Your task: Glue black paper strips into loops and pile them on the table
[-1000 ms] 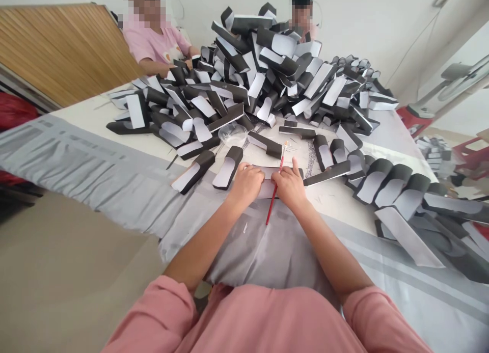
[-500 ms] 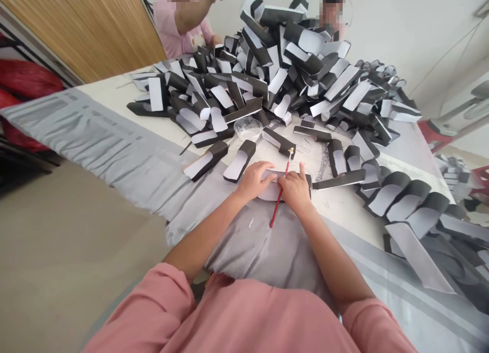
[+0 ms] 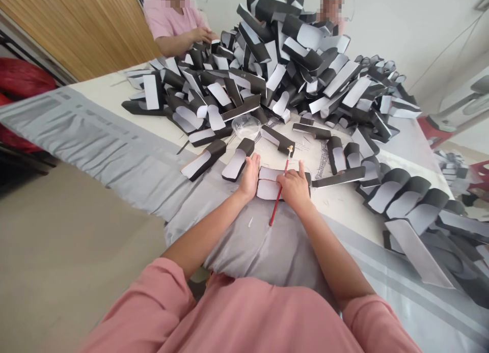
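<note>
Red-handled paintbrush (image 3: 280, 197) pinched in the right hand (image 3: 296, 190), pale tip out at about 12 o'clock, handle end down toward 6. Right hand closed around the shaft and sitting on a curved black-and-white piece (image 3: 267, 182), foam or card, hard to tell which from here. Left hand (image 3: 250, 179) open, fingers pointing up, just touching that piece's left edge, not clamped on it. So hands apart, piece between them, right on the near edge of the surface (image 3: 336, 205).

Two more black-and-white pieces (image 3: 236, 164) (image 3: 202, 159) lying at 10 to 11 o'clock from the hands, the closer one just beside the left fingers. Clear plastic dish (image 3: 246, 126) a bit farther out, around 11. Long black strip (image 3: 338, 176) near the right hand at 3, and a huge heap of the same pieces (image 3: 286, 57) filling 10 to 2 o'clock.

Grey cloth (image 3: 252, 246) bunched under both forearms at 6. Pink sleeves (image 3: 145, 297) at the bottom of the view. Two co-workers (image 3: 171, 22) (image 3: 332, 6) across the heap, one with hands (image 3: 200, 35) together near the pile at 11.
</note>
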`<state>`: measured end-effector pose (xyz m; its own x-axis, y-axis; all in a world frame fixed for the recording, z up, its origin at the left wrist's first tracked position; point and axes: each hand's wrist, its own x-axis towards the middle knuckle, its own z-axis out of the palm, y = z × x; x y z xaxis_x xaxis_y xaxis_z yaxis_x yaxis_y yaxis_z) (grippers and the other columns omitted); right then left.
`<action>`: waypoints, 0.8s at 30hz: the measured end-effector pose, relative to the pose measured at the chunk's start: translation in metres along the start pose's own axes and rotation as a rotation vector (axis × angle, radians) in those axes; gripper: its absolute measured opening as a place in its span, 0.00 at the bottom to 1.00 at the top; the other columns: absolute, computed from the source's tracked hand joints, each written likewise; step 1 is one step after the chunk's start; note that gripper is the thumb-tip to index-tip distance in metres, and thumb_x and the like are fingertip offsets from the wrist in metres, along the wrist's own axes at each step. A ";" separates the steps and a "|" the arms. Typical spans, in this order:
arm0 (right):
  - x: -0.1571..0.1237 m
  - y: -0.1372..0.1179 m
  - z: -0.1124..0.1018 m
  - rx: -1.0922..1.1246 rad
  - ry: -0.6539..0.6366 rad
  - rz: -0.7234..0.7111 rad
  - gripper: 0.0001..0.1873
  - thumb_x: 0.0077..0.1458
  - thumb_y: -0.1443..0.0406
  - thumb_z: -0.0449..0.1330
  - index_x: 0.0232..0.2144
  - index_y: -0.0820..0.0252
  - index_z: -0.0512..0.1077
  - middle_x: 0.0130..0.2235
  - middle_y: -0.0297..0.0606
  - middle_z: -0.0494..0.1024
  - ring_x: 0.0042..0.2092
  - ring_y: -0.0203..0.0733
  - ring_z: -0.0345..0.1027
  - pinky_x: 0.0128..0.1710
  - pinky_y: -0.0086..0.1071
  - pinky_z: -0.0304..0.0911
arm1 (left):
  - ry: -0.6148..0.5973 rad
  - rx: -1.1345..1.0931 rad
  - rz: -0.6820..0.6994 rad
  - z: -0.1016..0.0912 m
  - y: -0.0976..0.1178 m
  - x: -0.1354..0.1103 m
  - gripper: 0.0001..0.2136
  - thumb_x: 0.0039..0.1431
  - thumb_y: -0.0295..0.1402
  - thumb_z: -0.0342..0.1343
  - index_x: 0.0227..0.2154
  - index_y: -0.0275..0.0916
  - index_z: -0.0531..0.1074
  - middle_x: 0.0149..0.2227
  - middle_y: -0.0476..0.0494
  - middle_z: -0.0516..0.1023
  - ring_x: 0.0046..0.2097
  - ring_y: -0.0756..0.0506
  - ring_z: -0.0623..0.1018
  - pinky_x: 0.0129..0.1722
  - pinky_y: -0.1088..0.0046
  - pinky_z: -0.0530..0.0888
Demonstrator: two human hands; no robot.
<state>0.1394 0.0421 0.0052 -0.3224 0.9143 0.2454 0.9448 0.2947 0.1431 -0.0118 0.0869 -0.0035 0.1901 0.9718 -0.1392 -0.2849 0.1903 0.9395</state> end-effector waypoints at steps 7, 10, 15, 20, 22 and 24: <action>0.000 -0.001 0.002 0.002 0.025 0.011 0.17 0.57 0.76 0.51 0.30 0.57 0.78 0.25 0.37 0.74 0.38 0.43 0.65 0.71 0.53 0.29 | 0.022 -0.021 -0.009 0.004 0.003 -0.003 0.34 0.69 0.48 0.17 0.72 0.39 0.43 0.74 0.44 0.47 0.73 0.50 0.50 0.70 0.71 0.51; 0.000 -0.001 0.003 0.003 0.036 0.009 0.17 0.56 0.77 0.51 0.30 0.57 0.78 0.25 0.36 0.73 0.37 0.43 0.65 0.71 0.53 0.30 | 0.018 -0.049 -0.028 0.004 0.004 -0.004 0.33 0.70 0.47 0.18 0.72 0.38 0.43 0.74 0.44 0.47 0.73 0.51 0.50 0.71 0.71 0.49; 0.000 -0.001 0.003 0.010 0.037 0.010 0.17 0.56 0.76 0.51 0.30 0.58 0.78 0.26 0.36 0.74 0.37 0.43 0.65 0.72 0.53 0.30 | 0.008 -0.048 -0.043 0.005 0.007 -0.005 0.33 0.70 0.47 0.18 0.72 0.37 0.42 0.74 0.45 0.47 0.73 0.52 0.50 0.71 0.73 0.48; 0.000 -0.001 0.001 0.015 0.021 0.005 0.16 0.57 0.76 0.51 0.31 0.58 0.78 0.27 0.37 0.75 0.38 0.43 0.65 0.72 0.52 0.31 | -0.010 0.015 -0.043 0.004 0.005 -0.002 0.33 0.70 0.48 0.19 0.72 0.42 0.44 0.74 0.46 0.49 0.73 0.51 0.50 0.71 0.68 0.49; 0.000 -0.001 0.001 0.017 0.011 0.005 0.17 0.56 0.76 0.51 0.31 0.58 0.78 0.27 0.38 0.76 0.39 0.43 0.66 0.72 0.53 0.31 | -0.020 0.051 -0.041 0.002 0.002 0.001 0.33 0.70 0.48 0.18 0.72 0.40 0.44 0.74 0.44 0.47 0.73 0.50 0.49 0.71 0.68 0.49; 0.000 0.000 0.000 0.020 0.003 0.004 0.17 0.56 0.77 0.51 0.31 0.58 0.78 0.27 0.37 0.76 0.39 0.43 0.66 0.72 0.52 0.31 | -0.031 0.090 -0.040 0.000 -0.003 0.005 0.34 0.70 0.49 0.18 0.72 0.39 0.45 0.74 0.43 0.46 0.73 0.50 0.49 0.71 0.68 0.50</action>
<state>0.1390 0.0417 0.0049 -0.3187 0.9145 0.2493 0.9471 0.2967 0.1225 -0.0098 0.0909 -0.0063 0.2288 0.9587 -0.1691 -0.1914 0.2146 0.9578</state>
